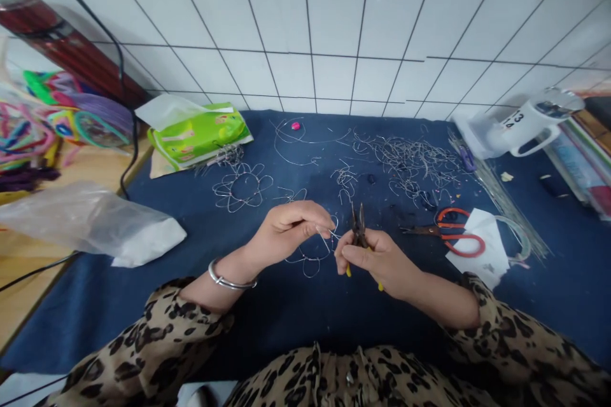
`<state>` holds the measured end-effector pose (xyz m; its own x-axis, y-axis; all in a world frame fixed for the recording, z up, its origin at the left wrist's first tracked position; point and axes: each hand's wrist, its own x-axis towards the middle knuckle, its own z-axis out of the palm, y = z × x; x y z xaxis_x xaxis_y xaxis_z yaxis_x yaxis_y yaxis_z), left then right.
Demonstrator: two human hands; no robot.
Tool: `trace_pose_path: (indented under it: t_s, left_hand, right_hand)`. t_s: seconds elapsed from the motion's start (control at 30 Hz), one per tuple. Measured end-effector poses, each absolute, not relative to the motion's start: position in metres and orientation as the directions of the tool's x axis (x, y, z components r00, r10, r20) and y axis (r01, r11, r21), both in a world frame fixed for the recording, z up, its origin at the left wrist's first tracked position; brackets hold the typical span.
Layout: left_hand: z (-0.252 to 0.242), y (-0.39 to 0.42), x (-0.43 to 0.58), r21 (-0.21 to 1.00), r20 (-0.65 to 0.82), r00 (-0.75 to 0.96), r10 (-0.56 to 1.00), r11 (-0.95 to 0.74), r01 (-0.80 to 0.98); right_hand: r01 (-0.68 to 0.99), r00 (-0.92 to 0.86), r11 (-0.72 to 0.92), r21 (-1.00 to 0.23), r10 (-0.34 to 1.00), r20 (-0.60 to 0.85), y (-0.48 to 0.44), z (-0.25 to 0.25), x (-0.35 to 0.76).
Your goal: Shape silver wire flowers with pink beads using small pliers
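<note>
My left hand point(293, 230) is closed, thumb and fingers pinching a thin silvery wire point(326, 240) near the middle of the cloth. Close by on the right, my right hand point(377, 261) grips pliers point(359, 232) with yellow handles, their dark jaws pointing away from me and slightly apart. Below the left fingers shows a looped wire shape point(311, 266), partly covered by that hand. Farther left lies a flower-shaped wire ring point(243, 187). Whether the right fingers also touch the wire I cannot tell.
Tangled wire scraps point(413, 162) lie at the back right, beside a bundle of straight wires point(513, 203). Red-handled scissors point(461, 232) rest partly on white paper point(482, 254). A mug point(534, 124) stands behind. Green tissue pack point(200, 137) and plastic bag point(90, 219) are left.
</note>
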<state>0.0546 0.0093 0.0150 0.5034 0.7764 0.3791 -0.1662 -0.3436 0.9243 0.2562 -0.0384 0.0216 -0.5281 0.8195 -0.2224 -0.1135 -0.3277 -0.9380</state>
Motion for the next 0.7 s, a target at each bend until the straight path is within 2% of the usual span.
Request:
trace_pose_path:
  t_s: [0.17, 0.3, 0.43, 0.57, 0.63, 0.7]
  left_hand:
    - [0.014, 0.009, 0.055, 0.889, 0.43, 0.563, 0.706, -0.441, -0.126]
    - [0.017, 0.005, 0.057, 0.9, 0.376, 0.579, 0.724, -0.435, -0.041]
    - [0.02, 0.0, 0.062, 0.952, 0.203, 0.56, 0.803, -0.296, 0.079]
    - [0.018, -0.004, 0.068, 0.989, 0.036, 0.511, 0.859, -0.104, 0.105]
    - [0.018, -0.006, 0.07, 0.991, -0.005, 0.495, 0.869, -0.063, 0.12]
    - [0.018, -0.006, 0.069, 0.988, 0.019, 0.472, 0.881, -0.088, 0.123]
  right_hand:
    - [-0.039, -0.48, -0.254, -0.966, 0.853, -0.205, -0.037, 0.022, 0.258]
    - [0.075, -0.437, -0.179, -0.981, 0.878, -0.194, -0.036, 0.025, 0.258]
    - [0.231, -0.371, -0.079, -0.97, 0.914, -0.163, -0.035, 0.026, 0.258]
    - [0.383, -0.329, 0.12, -0.916, 0.944, -0.013, -0.034, 0.026, 0.258]
    - [0.431, -0.325, 0.2, -0.88, 0.944, 0.056, -0.033, 0.027, 0.259]
    - [0.439, -0.325, 0.217, -0.872, 0.943, 0.071, -0.032, 0.028, 0.26]
